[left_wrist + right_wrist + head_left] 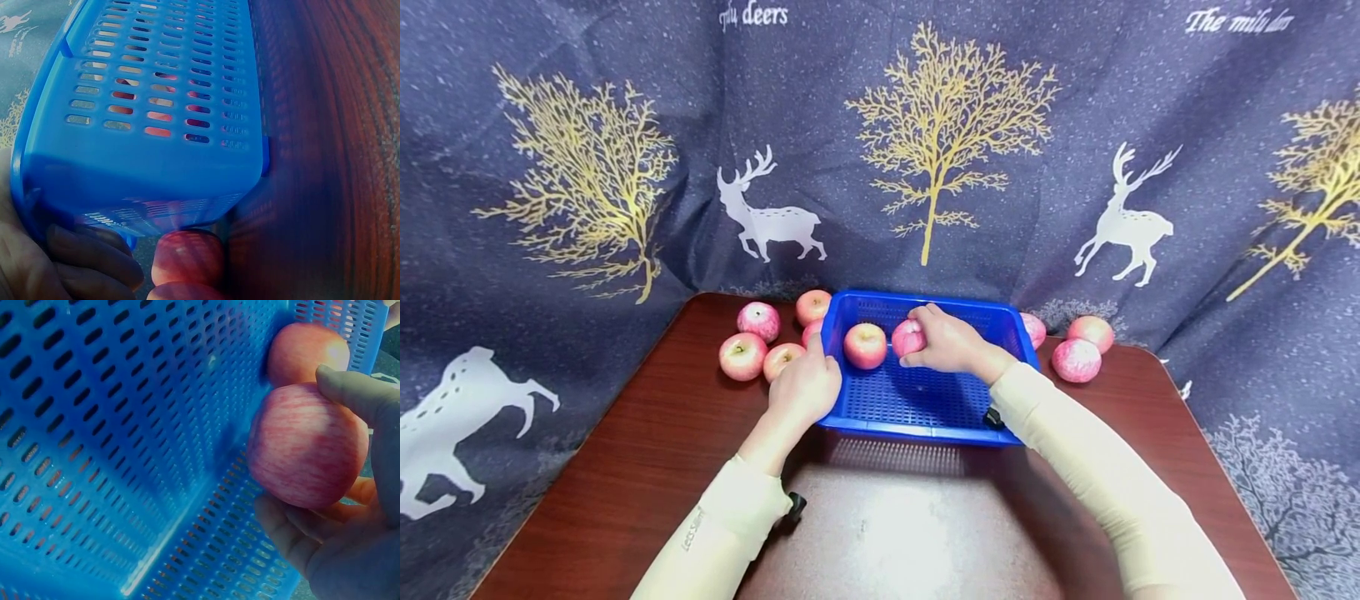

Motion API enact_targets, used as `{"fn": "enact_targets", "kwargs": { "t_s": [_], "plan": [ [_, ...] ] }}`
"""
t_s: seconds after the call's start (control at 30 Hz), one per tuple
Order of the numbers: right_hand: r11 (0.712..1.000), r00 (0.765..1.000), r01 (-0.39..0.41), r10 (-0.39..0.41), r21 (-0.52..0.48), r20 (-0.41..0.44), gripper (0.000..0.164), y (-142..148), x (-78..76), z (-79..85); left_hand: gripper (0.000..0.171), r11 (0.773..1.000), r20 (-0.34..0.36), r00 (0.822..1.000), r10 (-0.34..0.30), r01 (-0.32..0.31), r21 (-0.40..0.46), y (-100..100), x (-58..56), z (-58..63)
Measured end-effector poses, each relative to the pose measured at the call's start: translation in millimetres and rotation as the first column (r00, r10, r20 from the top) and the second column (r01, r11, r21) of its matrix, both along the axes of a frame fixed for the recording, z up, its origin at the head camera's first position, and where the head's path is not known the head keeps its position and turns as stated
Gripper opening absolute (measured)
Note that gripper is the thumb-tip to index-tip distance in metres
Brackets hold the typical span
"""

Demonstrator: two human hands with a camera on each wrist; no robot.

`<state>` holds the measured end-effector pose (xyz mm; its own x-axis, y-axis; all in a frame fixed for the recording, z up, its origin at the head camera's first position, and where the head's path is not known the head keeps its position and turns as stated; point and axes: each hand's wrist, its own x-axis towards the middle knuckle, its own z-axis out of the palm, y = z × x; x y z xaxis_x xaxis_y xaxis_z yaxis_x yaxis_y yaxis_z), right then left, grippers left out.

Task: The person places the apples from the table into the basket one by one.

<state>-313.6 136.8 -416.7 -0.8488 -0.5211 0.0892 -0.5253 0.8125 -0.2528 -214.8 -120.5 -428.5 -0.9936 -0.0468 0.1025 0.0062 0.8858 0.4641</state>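
A blue plastic basket (pixel 925 404) with slotted walls stands on the table toward the back. My left hand (pixel 807 385) grips its left rim, and in the left wrist view the fingers (pixel 94 259) curl under that rim. Inside the basket, my right hand (pixel 951 342) holds a red streaked apple (pixel 306 447), thumb on one side and fingers on the other. Another apple (pixel 865 346), paler and yellowish red, sits in the basket just left of the held one.
Several apples (pixel 742 357) lie on the table left of the basket, some close against its wall. More apples (pixel 1077 361) lie to its right. Behind the brown table (pixel 700 450) hangs a dark cloth (pixel 865 275) printed with deer and trees.
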Motion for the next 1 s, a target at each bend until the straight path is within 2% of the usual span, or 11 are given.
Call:
{"fn": "enact_targets", "kwargs": {
  "t_s": [0.4,0.77,1.0],
  "plan": [
    [1.000,0.999,-0.003,0.003,0.001,0.035,0.081,-1.4,-3.9,-5.0,0.057,1.000,0.005,1.000,-0.004,0.004,-0.004,-0.3,-0.7,-0.2],
    [0.999,1.000,-0.014,0.013,0.032,0.020,0.083,-4.6,-8.6,-8.2,0.054,1.000,-0.009,1.000,0.000,0.000,-0.006,0.0,-0.4,-0.2],
    [1.000,1.000,-0.027,0.027,0.001,0.014,0.077,-6.2,-7.6,-9.4,0.056,1.000,-0.009,1.000,0.002,-0.002,0.008,0.0,-0.5,-0.8]
  ]
}}
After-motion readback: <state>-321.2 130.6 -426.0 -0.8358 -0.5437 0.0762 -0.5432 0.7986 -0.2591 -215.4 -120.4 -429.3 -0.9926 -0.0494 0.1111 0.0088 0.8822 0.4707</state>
